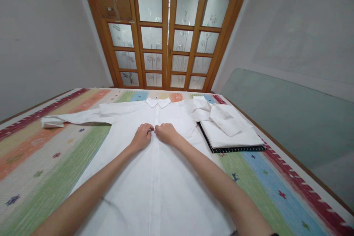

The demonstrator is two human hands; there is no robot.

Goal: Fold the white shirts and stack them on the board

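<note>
A white collared shirt [132, 191] lies face up, its collar [158, 102] at the far end and its button placket running down the middle. On the upper placket, my left hand [143, 134] pinches the fabric from the left. My right hand [165, 133] is closed on the placket just right of it, the two hands nearly touching. Whatever button lies between the fingertips is too small to make out. One sleeve [80, 116] stretches out to the left; the other sleeve [225, 118] lies crumpled over a folded white cloth [235, 138] on the right.
Under the shirt spreads a striped, patterned cover [35, 162] on a bed or table. A black item with white marks [238, 149] lies beneath the folded white cloth. Along the right stands a pale green panel [276, 107]. Wooden glazed doors [167, 37] close the far end.
</note>
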